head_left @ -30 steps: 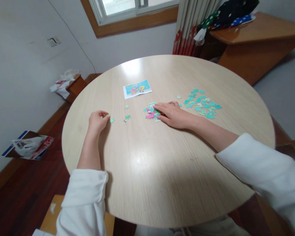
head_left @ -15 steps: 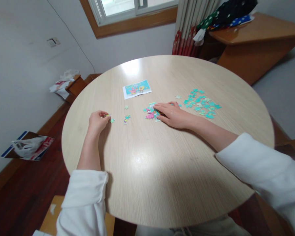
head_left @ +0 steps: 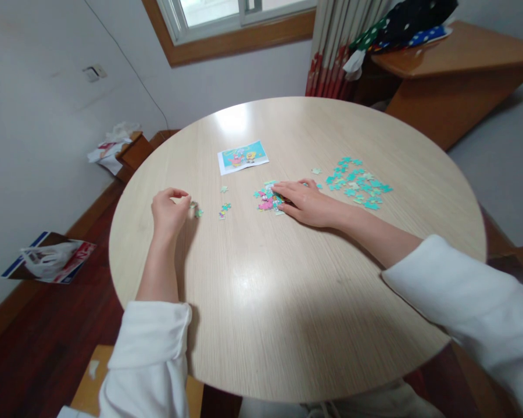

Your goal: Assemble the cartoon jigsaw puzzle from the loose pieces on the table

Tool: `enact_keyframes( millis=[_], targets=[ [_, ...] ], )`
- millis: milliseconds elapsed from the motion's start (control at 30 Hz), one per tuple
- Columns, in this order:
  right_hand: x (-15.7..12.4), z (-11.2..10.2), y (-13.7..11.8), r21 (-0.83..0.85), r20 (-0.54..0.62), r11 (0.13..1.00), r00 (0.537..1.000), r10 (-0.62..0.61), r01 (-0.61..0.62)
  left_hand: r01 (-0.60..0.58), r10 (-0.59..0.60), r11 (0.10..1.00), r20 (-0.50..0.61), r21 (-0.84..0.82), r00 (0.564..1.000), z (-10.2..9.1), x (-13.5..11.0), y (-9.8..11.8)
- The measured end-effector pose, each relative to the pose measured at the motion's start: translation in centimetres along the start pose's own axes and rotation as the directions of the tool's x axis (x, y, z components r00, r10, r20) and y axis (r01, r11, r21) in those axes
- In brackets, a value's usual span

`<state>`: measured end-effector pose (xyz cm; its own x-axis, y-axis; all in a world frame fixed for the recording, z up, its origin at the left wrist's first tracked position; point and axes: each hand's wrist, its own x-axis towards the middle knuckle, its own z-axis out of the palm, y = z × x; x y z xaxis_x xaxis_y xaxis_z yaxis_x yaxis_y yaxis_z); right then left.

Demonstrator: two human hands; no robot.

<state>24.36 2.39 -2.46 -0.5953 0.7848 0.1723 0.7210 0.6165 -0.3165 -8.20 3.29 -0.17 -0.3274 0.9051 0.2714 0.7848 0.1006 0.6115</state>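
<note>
My left hand (head_left: 171,212) is raised at the left of the table, thumb and forefinger closed in a pinch. Small puzzle pieces (head_left: 199,213) lie right beside its fingertips; whether one is between them is hidden. My right hand (head_left: 309,204) lies flat with fingers stretched over a pile of pink and teal puzzle pieces (head_left: 267,202), partly covering it. Between the hands, a few joined puzzle pieces (head_left: 225,210) and one pale green puzzle piece (head_left: 224,189) lie on the table.
The round wooden table (head_left: 261,325) bears a printed reference picture (head_left: 243,157) towards the back. Many teal puzzle pieces (head_left: 359,183) spread beyond my right wrist, with a lone pale piece (head_left: 316,170) nearby. A brown desk (head_left: 457,52) stands at the back right.
My left hand has drawn back slightly up and left, away from the small pieces at its fingertips. My right hand stays in place on the pile.
</note>
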Motion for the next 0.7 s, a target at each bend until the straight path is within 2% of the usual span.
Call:
enact_keyframes(
  millis=[67,167,233,367,567,700],
  targets=[
    [0.0,0.0,0.0,-0.003,-0.005,1.000,1.000,-0.002,0.002,-0.080,0.080,0.997,-0.017,-0.022,0.997,-0.3,-0.5,1.0],
    [0.0,0.1,0.1,-0.001,-0.012,1.000,1.000,-0.006,0.006,-0.167,0.173,0.984,0.134,-0.055,0.976,-0.3,-1.4,2.5],
    [0.1,0.1,0.1,0.005,-0.014,1.000,1.000,-0.009,0.009,-0.198,0.205,0.979,0.187,-0.057,0.961,-0.2,-1.9,3.2],
    [0.1,0.2,0.1,0.013,-0.003,1.000,1.000,-0.001,0.001,-0.227,0.223,0.974,0.220,-0.007,0.950,0.0,-2.5,3.9],
    [0.1,0.2,0.1,0.012,-0.016,1.000,1.000,-0.016,0.016,-0.258,0.228,0.966,0.403,0.020,0.886,-0.1,-2.9,3.9],
    [0.1,0.2,0.1,0.004,-0.011,1.000,1.000,-0.009,0.009,-0.230,0.178,0.971,0.460,0.058,0.870,0.0,-2.9,3.8]
  ],
)
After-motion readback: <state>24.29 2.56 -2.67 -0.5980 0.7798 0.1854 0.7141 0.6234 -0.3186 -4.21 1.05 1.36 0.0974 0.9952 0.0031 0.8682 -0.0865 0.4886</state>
